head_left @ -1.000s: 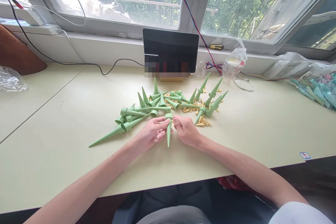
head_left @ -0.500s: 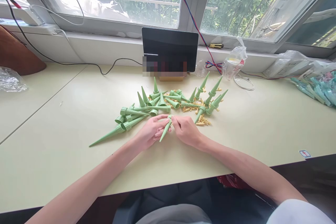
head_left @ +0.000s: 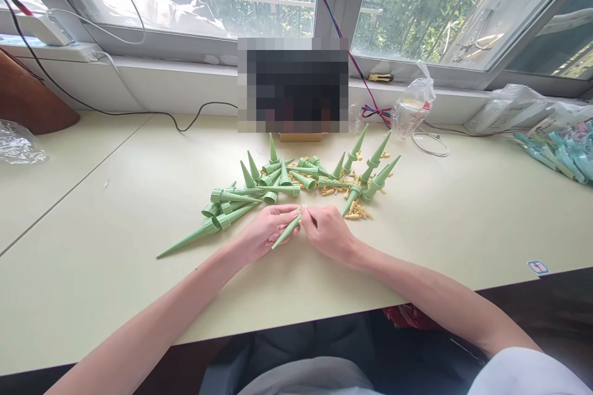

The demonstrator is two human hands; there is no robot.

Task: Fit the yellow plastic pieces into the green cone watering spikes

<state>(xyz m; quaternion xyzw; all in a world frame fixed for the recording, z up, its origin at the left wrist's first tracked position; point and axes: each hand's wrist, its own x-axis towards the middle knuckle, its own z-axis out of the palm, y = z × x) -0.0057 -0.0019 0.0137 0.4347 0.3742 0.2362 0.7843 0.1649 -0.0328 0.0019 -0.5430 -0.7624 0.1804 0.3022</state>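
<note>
In front of the pile, my left hand (head_left: 265, 232) is closed around a green plastic watering spike (head_left: 284, 234), whose narrow tip points down toward me and to the left. My right hand (head_left: 330, 231) is closed too, thumb and fingers pinching the spike's wide end; any small part in that pinch is hidden. Just beyond my hands lies a heap of green spikes (head_left: 241, 217), some upright, some on their sides with hollow ends showing. Small yellow plastic pieces (head_left: 356, 211) are scattered among them. To the right, several spikes (head_left: 376, 159) with yellow pieces attached lean upward.
A blurred dark screen (head_left: 296, 86) stands at the back on a cardboard-coloured base. Right of it are a bagged tub (head_left: 410, 114), a white cable (head_left: 430, 145) and a utility knife (head_left: 380, 78). Bagged turquoise items (head_left: 563, 151) lie far right, crumpled plastic (head_left: 21, 142) far left.
The spike in my hands has turned, its tip swinging left and slightly up. Both hands stay nearly in place, and the pile looks the same.
</note>
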